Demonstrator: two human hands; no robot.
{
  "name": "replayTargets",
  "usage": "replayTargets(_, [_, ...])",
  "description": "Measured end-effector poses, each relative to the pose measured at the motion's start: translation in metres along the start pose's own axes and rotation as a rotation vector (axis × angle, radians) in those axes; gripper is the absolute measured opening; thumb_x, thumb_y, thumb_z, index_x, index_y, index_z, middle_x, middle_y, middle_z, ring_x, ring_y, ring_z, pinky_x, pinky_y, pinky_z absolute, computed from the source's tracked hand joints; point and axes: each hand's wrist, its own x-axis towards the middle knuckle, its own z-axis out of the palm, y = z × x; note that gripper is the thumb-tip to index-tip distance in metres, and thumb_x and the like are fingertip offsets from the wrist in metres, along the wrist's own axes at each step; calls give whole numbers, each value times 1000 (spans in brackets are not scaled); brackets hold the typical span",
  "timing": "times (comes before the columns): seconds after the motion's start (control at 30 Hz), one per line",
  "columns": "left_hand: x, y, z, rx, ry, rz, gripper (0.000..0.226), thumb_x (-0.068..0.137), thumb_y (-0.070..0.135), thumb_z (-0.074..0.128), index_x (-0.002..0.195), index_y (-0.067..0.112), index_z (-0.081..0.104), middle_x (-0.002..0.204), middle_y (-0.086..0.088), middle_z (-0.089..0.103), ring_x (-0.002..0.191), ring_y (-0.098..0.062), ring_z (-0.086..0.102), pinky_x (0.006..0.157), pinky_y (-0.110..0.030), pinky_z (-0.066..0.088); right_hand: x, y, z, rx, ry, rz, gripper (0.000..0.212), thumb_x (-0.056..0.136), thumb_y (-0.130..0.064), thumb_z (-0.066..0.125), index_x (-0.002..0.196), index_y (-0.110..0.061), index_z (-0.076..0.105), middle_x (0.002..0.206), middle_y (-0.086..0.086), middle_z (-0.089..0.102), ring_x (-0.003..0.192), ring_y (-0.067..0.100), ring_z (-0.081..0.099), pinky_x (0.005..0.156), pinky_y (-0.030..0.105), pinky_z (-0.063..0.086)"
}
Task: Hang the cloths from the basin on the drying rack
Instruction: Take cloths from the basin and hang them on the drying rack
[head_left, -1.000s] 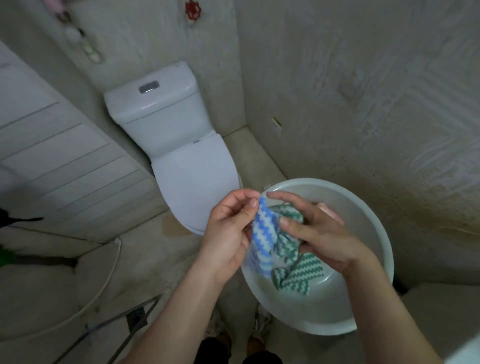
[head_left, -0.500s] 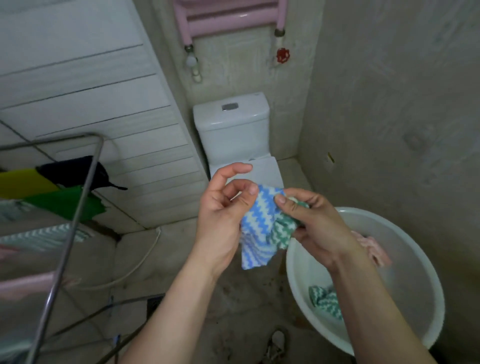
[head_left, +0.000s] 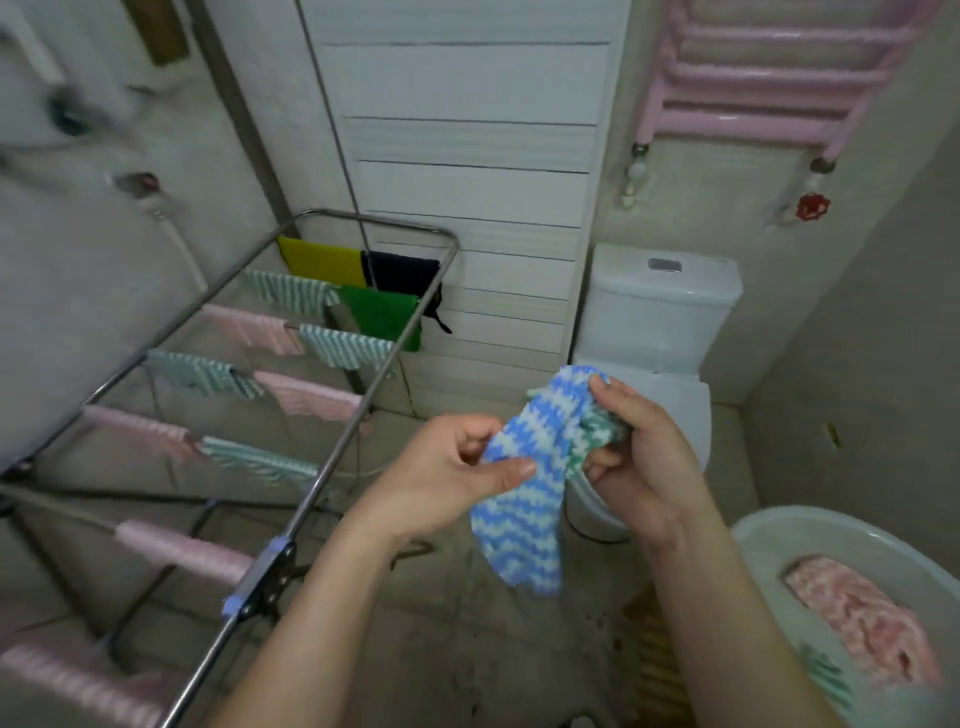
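A blue-and-white zigzag cloth (head_left: 524, 499) hangs in the air between my hands, right of the rack. My left hand (head_left: 447, 475) pinches its left edge. My right hand (head_left: 636, 452) grips its top corner together with a bunched green zigzag cloth (head_left: 602, 434). The metal drying rack (head_left: 322, 467) stands to the left, its bars carrying several pink, green-striped, yellow, green and dark cloths. The white basin (head_left: 769, 540) sits at the lower right with a pink cloth (head_left: 862, 623) in it and a green patterned cloth at its near edge.
A white toilet (head_left: 660, 312) stands behind my hands against the back wall. A pink towel radiator (head_left: 769, 73) with a red valve hangs above it. White slatted panelling lies behind the rack. Bare concrete floor shows below my arms.
My view has swung left from the basin and toilet, bringing the drying rack into sight. Both hands have lifted the blue cloth out of the basin and carried it toward the rack.
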Motion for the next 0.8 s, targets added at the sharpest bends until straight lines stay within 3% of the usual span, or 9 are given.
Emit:
replayTargets(0.03, [-12,-1,-11,4,8,2,6,83,8,69,81,9,64,76,-1,67,69,-7,58,61,-16,47,1,7,10,10,8,45,4,71,-17,65,72,-15,63,60,-3,51,40,2,38,29,13,19])
replayTargets(0.1, [-33,-4,-27,18,11,3,12,85,13,61,95,7,65,87,-2,68,78,-9,60,68,-18,48,3,19,21,16,33,123,36,57,-23,68,90,-16,58,73,1,49,44,4,37,28,14,22])
replayTargets(0.17, [-52,-7,-41,31,66,-3,16,91,9,55,103,8,64,94,-3,68,84,-11,61,73,-21,49,0,29,33,-82,1,175,25,61,-19,64,86,-17,61,75,2,49,46,7,37,30,15,24])
replayTargets(0.23, [-70,-7,-55,20,233,4,17,94,3,51,99,10,66,88,-3,69,79,-12,61,69,-23,48,-4,40,45,-344,-76,134,15,74,-9,55,72,-19,66,70,1,57,50,11,45,35,15,28])
replayTargets(0.33, [-88,-6,-75,53,400,11,16,93,7,56,94,14,70,83,-1,70,77,-12,60,72,-26,47,-9,52,62,-842,-175,-92,29,80,-1,61,99,-23,65,103,-5,71,80,14,64,64,26,51])
replayTargets(0.5, [-115,8,-90,265,351,28,16,94,13,57,95,12,72,85,9,72,83,1,61,75,-27,49,-23,56,109,-937,-790,-30,54,80,-7,73,129,-23,56,126,-9,64,114,2,59,87,17,49])
replayTargets(0.63, [-137,10,-100,315,409,16,15,92,13,60,92,7,72,77,23,68,77,9,58,73,-20,46,-24,80,144,-1091,-1038,-14,49,78,-5,76,124,-16,61,122,-8,66,114,3,59,92,16,45])
replayTargets(0.7, [-151,12,-108,366,484,-6,12,90,18,63,94,19,74,85,18,72,83,5,61,80,-26,50,-19,89,155,-1147,-1083,-22,41,79,-11,77,118,-15,66,118,-5,69,112,8,62,96,24,48])
replayTargets(0.8, [-170,15,-119,441,562,-53,12,87,14,66,93,20,74,77,19,71,73,10,59,73,-15,47,-5,100,164,-1297,-1148,8,21,78,-23,78,99,-19,73,101,-4,74,97,14,68,92,37,51])
